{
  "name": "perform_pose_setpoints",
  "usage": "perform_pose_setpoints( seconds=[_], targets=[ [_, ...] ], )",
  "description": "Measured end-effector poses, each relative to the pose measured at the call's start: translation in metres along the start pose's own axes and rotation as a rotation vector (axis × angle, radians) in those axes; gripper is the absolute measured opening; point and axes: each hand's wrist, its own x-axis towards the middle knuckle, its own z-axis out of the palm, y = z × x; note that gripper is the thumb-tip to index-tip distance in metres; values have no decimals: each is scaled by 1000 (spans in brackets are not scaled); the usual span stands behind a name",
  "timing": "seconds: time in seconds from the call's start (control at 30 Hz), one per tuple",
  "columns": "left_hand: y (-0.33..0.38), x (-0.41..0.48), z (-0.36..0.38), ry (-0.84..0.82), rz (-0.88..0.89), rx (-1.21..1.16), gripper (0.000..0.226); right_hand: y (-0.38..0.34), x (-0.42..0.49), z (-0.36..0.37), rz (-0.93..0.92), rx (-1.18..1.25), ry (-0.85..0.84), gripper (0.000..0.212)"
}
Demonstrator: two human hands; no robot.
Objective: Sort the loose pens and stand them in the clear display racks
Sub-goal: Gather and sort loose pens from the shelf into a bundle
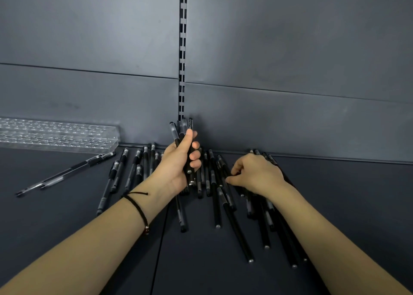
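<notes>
Farthest left, the clear rack [58, 136] holds no pens; right of it the left hand [178, 162] clamps an upright bundle of pens [184, 125], seemingly collecting matches, and further right the right hand [257, 174] pinches among the loose pens [218, 214].

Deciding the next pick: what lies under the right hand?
Loose black pens on the shelf run beneath the right hand; it covers their upper ends, so whether its fingers pinch one cannot be seen.

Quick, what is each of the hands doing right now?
Left hand: closed around an upright bundle of black plastic pens.
Right hand: fingers curled onto the loose black pens lying on the dark shelf; grip cannot be told.
</notes>
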Motion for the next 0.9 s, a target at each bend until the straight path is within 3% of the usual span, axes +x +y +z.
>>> perform_pose_setpoints(
  seconds=[0.17, 0.33, 0.43, 0.63, 0.9],
  targets=[
    [1, -3, 1, 6, -51, 27, 20, 1, 3, -1, 73, 115, 18, 8],
    [-2, -2, 0, 82, -143, 25, 22, 11, 5, -4, 63, 749, 182, 9],
    [-4, -2, 2, 65, -152, 1, 22, -2, -3, -5, -9, 1084, 34, 8],
    [-8, -9, 8, -58, -181, 53, 36, -19, -9, 10, -133, 1052, -53, 11],
    [1, 2, 0, 37, -76, 35, 15, -20, -8, 13, -134, 878, -86, 22]
  ],
)
